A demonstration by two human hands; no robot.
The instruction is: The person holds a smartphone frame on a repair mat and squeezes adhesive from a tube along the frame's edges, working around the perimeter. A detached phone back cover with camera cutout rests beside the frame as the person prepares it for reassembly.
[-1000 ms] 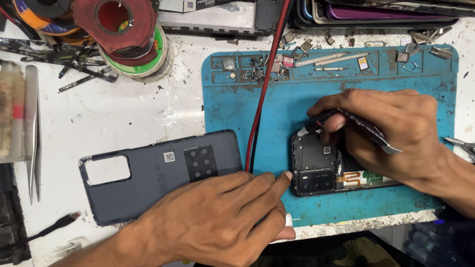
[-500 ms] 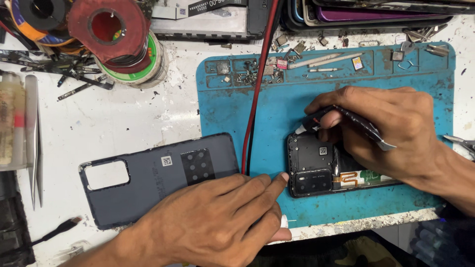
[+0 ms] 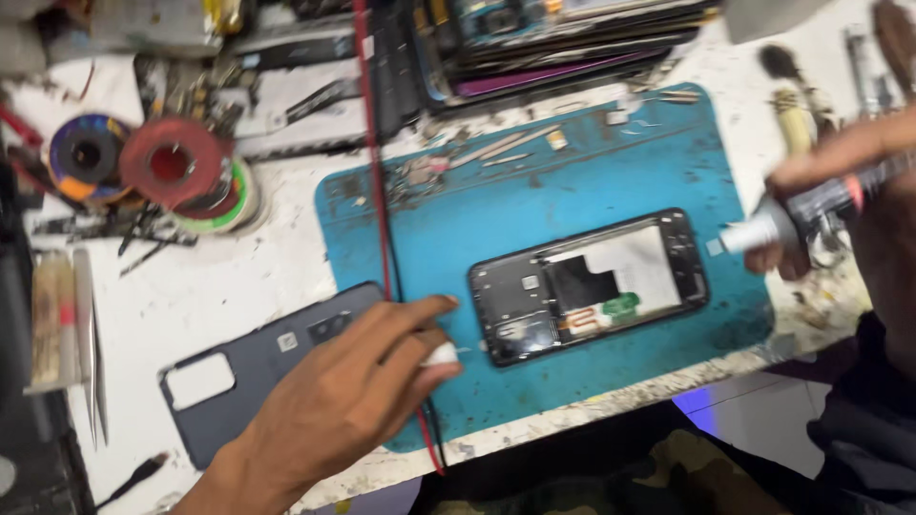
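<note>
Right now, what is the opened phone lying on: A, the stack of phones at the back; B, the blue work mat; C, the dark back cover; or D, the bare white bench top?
B: the opened phone lies flat on the blue work mat, with blue showing along all its sides, while the dark back cover lies apart to its left, mostly on the white bench.

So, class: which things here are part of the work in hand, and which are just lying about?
In hand: opened phone, small white piece in left hand, tool in right hand, blue mat.
Lying about: tape rolls, tweezers, grey back cover.
</note>
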